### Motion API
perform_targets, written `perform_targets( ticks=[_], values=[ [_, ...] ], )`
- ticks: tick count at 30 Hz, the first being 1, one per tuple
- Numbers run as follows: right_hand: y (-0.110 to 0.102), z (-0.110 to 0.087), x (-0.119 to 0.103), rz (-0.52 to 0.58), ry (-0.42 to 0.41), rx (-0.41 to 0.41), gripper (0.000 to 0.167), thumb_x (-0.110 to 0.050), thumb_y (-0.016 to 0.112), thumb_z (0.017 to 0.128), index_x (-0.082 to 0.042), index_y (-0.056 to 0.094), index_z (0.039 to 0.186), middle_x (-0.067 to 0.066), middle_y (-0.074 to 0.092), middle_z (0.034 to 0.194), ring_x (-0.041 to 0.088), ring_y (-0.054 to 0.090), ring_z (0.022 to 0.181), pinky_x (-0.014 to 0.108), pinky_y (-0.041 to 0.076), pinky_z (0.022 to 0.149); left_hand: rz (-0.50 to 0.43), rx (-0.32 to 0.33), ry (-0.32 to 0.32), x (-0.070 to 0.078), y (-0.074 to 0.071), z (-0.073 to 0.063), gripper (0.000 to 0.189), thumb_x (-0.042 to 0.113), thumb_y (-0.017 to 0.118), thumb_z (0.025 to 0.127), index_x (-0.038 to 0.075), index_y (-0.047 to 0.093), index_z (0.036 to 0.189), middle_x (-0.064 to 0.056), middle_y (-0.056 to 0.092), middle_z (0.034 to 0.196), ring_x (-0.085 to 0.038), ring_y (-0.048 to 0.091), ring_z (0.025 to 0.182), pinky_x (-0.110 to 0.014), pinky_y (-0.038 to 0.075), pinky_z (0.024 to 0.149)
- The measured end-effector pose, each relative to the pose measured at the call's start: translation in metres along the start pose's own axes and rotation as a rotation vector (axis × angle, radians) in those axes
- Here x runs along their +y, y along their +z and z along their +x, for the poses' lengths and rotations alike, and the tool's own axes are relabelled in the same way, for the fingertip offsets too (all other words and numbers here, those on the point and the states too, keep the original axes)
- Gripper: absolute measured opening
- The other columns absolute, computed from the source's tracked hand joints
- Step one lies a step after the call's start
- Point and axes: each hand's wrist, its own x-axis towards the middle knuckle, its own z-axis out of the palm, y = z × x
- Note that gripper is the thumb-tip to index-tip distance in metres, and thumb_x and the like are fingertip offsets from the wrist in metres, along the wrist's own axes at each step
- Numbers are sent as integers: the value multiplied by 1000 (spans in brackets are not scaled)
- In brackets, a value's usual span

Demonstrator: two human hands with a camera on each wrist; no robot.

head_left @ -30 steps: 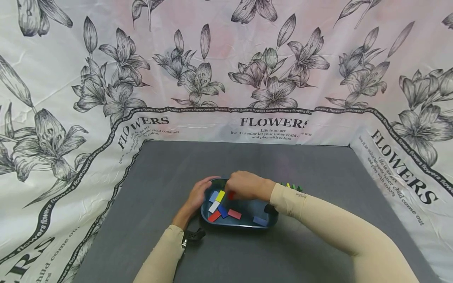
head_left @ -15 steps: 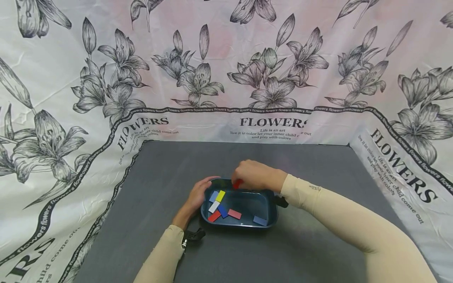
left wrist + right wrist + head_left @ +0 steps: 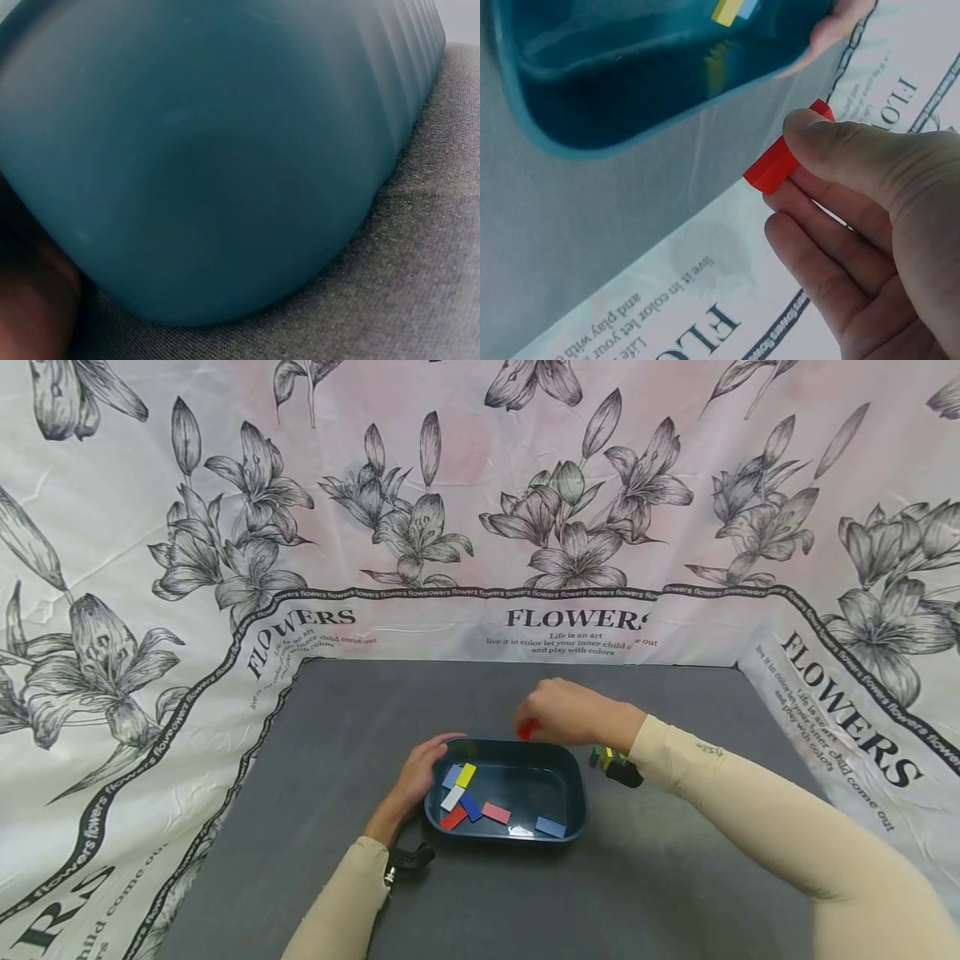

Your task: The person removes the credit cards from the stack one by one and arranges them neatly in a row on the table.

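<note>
My right hand [image 3: 566, 714] pinches a red block [image 3: 780, 159] between thumb and fingers, just beyond the far rim of a teal plastic tub [image 3: 517, 837]. In the right wrist view, the thumb lies on top of the block and the other fingers sit below. My left hand [image 3: 416, 772] grips the tub's left end, its fingers curved round the far left corner. Inside the tub lie a yellow block [image 3: 466, 775], a white block [image 3: 453, 798], a pink block [image 3: 496, 812] and several blue and red ones. The tub's outer wall [image 3: 225, 165] fills most of the left wrist view.
Several small green and yellow blocks [image 3: 607, 758] stand on the grey table [image 3: 360, 710] behind the tub's right end, partly hidden by the right wrist's black strap [image 3: 624, 772]. A flower-printed cloth [image 3: 420, 635] hangs behind and beside the table.
My right hand has lifted the red block out of the tub and carried it right and away, past the far rim. The left hand and tub have stayed put.
</note>
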Motion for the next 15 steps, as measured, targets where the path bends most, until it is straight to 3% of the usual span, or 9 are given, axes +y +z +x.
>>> perform_targets(
  ticks=[15],
  values=[
    [-19, -50, 20, 60, 80, 74, 15, -6, 88, 89, -13, 85, 102, -3, 82, 96, 13, 75, 87, 39, 65, 82, 18, 29, 26, 1, 6, -6, 47, 16, 36, 115, -1, 63, 149, -22, 68, 147, -37, 65, 134, -50, 51, 117]
  ],
)
